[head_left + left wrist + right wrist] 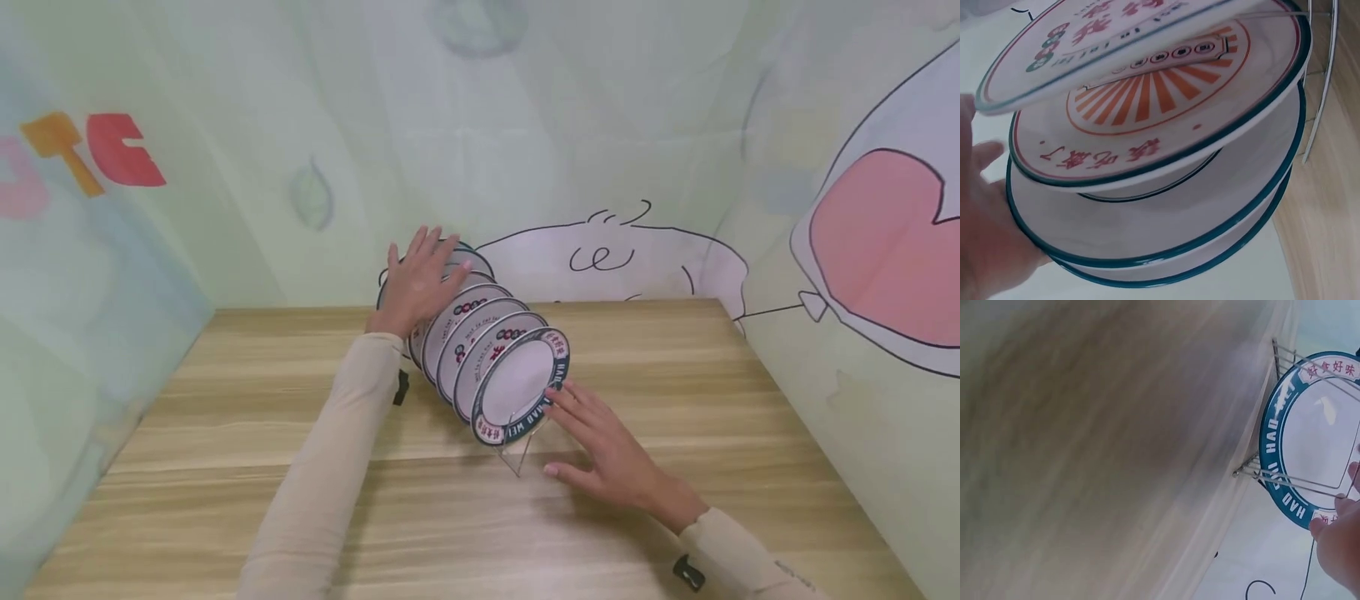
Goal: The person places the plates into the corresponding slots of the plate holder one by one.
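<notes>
A row of round white plates [517, 387] with dark teal rims stands on edge in a thin metal wire rack [1240, 471], leaning one behind another. The front plate carries lettering on its rim; others bear red characters, and one shows an orange ray pattern [1154, 100]. My left hand [420, 287] rests with spread fingers over the upper edges of the rearmost plates. At its side in the left wrist view are deeper plain white plates [1147, 219]. My right hand [611, 454] touches the front plate's lower right rim and the rack wire with extended fingers, thumb apart.
The rack stands on a wood-grain table [262, 467], near its back edge. Printed cloth walls [247, 192] enclose the back and sides. A small black object [401, 388] lies left of the plates, and another black piece [687, 573] is by the right sleeve.
</notes>
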### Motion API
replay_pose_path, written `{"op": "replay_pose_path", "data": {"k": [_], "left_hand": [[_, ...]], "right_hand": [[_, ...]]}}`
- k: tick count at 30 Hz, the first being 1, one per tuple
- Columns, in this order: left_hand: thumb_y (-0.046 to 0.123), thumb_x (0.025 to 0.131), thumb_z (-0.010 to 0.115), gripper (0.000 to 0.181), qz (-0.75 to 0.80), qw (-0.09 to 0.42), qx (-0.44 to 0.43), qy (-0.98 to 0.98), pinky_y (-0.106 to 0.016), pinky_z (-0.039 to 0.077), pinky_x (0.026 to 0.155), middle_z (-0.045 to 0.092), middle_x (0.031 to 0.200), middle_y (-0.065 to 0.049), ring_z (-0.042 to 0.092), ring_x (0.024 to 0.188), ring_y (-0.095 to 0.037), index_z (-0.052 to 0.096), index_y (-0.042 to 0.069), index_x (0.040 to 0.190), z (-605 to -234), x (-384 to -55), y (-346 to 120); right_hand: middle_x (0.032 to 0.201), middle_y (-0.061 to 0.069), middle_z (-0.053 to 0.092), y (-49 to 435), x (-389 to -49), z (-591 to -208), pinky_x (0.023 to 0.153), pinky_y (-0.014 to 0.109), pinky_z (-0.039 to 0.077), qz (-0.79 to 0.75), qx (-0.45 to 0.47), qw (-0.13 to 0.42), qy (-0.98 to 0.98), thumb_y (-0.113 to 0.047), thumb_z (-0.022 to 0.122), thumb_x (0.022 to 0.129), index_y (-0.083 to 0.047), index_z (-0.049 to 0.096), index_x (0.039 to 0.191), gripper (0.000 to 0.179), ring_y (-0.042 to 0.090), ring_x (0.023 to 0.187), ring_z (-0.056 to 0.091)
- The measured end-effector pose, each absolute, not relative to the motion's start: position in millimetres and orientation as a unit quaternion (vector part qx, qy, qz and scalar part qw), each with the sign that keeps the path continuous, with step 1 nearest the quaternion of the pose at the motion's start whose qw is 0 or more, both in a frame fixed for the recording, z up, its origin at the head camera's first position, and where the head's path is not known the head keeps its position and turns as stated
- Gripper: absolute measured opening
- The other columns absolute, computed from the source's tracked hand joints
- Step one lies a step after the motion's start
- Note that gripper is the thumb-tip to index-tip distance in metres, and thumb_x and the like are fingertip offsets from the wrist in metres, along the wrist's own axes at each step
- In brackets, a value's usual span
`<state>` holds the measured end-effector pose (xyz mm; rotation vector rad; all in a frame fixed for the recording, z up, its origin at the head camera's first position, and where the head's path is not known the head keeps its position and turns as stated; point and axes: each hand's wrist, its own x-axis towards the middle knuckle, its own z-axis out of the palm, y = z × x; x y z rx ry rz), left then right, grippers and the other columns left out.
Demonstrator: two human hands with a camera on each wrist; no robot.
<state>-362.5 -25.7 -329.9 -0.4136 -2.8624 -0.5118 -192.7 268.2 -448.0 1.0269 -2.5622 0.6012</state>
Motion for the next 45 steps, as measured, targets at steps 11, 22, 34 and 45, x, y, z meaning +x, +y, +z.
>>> {"op": "replay_pose_path", "data": {"k": [11, 22, 34, 45], "left_hand": [[0.051, 0.103, 0.038, 0.066, -0.251, 0.178, -0.097, -0.947, -0.063, 0.001, 0.123, 0.011, 0.169, -0.015, 0.002, 0.157, -0.034, 0.027, 0.018, 0.159, -338.1, -318.3, -16.0], [0.053, 0.103, 0.037, 0.068, -0.259, 0.118, -0.092, -0.954, -0.065, -0.001, 0.122, 0.004, 0.169, -0.018, -0.004, 0.157, -0.033, 0.027, 0.015, 0.158, -362.0, -287.3, 4.7], [0.062, 0.101, 0.030, 0.081, -0.267, 0.083, -0.084, -0.957, -0.063, -0.005, 0.123, -0.004, 0.169, -0.015, -0.011, 0.156, -0.032, 0.015, 0.010, 0.161, -365.0, -280.9, 12.8], [0.060, 0.101, 0.031, 0.080, -0.259, 0.104, -0.090, -0.956, -0.064, -0.001, 0.123, 0.001, 0.169, -0.018, -0.005, 0.157, -0.034, 0.019, 0.006, 0.159, -365.3, -278.6, 14.7]], "right_hand": [[0.162, 0.010, 0.035, 269.4, -213.0, -439.3, 0.125, 0.046, 0.019, 0.169, 0.370, 0.153, -0.901, -0.044, 0.067, 0.090, -0.011, 0.038, 0.154, 0.078, 0.035, 0.151, 0.029], [0.163, 0.009, 0.033, 266.3, -217.3, -447.6, 0.124, 0.048, 0.019, 0.154, 0.394, 0.160, -0.892, -0.053, 0.061, 0.093, -0.014, 0.042, 0.153, 0.074, 0.035, 0.151, 0.029], [0.161, 0.010, 0.038, 262.1, -216.5, -453.5, 0.122, 0.054, 0.022, 0.186, 0.396, 0.170, -0.883, -0.055, 0.062, 0.092, -0.016, 0.047, 0.150, 0.071, 0.037, 0.149, 0.031], [0.161, 0.012, 0.036, 255.3, -210.5, -451.5, 0.127, 0.030, 0.000, 0.197, 0.406, 0.170, -0.876, -0.063, 0.054, 0.093, -0.014, 0.047, 0.150, 0.075, 0.037, 0.150, 0.030]]}}
